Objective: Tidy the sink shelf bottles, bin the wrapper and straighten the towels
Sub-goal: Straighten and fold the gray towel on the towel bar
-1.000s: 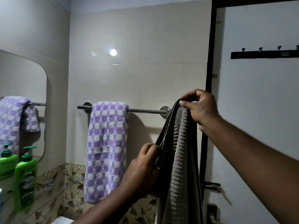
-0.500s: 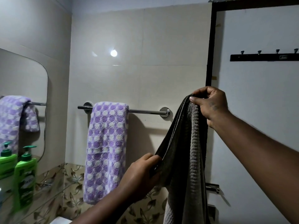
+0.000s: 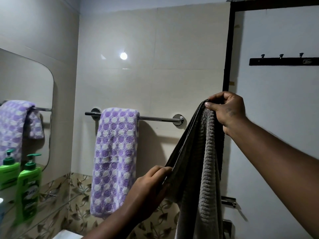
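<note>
Gripping the grey towel [image 3: 195,163], right hand [image 3: 226,109] pinches its top, left hand [image 3: 151,185] its edge.

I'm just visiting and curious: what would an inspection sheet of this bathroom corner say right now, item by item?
Surface: glossy cream wall tiles, with a leaf-patterned tile band lower down.
Job's things: purple-and-white dotted towel draped over the chrome towel rail; grey ribbed towel held off the rail, right of it; green pump bottle on the shelf at left.
Clutter: nothing seen; no wrapper in view.
Grippers: right hand pinches the grey towel's top; left hand grips its edge lower down.
Cables: nothing seen.
Surroundings: mirror at left reflecting bottle and dotted towel; black hook rack on the white door; dark door frame.
</note>
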`<state>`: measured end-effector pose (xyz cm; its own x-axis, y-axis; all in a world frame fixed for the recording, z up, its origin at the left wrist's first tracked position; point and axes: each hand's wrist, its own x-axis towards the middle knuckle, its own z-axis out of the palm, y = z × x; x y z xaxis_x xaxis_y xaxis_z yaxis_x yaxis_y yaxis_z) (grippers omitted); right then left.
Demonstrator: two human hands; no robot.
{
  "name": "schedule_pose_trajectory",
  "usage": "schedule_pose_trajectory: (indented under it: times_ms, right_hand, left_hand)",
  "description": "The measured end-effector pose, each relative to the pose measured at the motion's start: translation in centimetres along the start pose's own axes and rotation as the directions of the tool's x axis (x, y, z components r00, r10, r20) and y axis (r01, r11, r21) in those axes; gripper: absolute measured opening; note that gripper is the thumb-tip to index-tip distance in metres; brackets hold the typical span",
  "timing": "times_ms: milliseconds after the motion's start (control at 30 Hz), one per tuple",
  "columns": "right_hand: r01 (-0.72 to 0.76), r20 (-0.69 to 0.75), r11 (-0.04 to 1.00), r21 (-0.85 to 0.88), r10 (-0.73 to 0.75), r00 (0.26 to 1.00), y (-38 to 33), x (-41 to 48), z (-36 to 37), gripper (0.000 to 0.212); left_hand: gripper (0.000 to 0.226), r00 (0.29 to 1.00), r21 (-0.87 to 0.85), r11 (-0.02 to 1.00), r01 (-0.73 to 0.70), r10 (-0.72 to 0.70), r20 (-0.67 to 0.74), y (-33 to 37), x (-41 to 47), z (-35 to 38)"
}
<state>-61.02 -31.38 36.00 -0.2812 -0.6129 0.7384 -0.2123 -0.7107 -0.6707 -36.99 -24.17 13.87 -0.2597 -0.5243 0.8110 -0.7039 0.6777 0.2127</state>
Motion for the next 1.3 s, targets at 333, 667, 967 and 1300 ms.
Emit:
schedule_pose_trajectory:
  times_ms: [333, 667, 967, 1300]
  right_hand:
    - [0.014, 0.016, 1.0, 0.014, -0.015, 1.0, -0.9, -0.4, 1.8, 0.024]
    - [0.026, 0.019, 0.999, 0.023, -0.027, 0.999, -2.2, -1.4, 3.3, 0.026]
    - [0.022, 0.016, 1.0, 0.002, -0.022, 1.0, -3.4, -2.7, 4.6, 0.026]
    - [-0.108, 0.01, 0.994, 0.025, 0.108, 0.994, -2.3, -3.1, 1.9, 0.027]
  left_hand:
    - [0.024, 0.998, -0.005, 1.0, -0.004, 0.003, -0.062, -1.3, -0.9, -0.8]
    - [0.036, 0.995, -0.027, 1.0, 0.014, -0.016, -0.096, -2.6, -2.0, -2.2]
    - [0.013, 0.99, -0.083, 0.996, -0.024, 0.012, -0.137, -2.8, -3.1, -3.1]
    - [0.036, 0.981, -0.275, 0.958, 0.087, -0.13, -0.142, -7.0, -3.1, -8.2]
